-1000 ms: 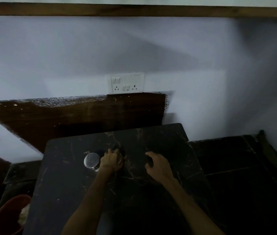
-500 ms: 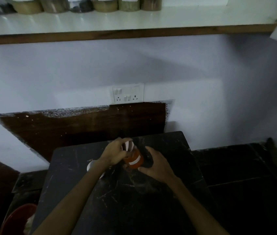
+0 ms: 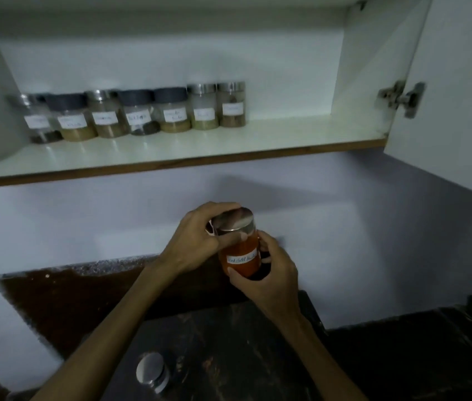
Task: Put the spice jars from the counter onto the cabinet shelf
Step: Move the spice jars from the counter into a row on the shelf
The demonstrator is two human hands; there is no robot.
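Seven jars (image 3: 139, 112) line the shelf (image 3: 286, 134) above; one jar (image 3: 151, 371) stands on the counter (image 3: 243, 357) below.

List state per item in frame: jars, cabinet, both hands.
orange spice jar: lid on, upright, lifted off the counter, held in both hands
left hand: grips the jar's metal lid
right hand: grips the jar's body
jar on counter: lid on, untouched
shelf jars: seven in a row, lids on, upright
cabinet door: open
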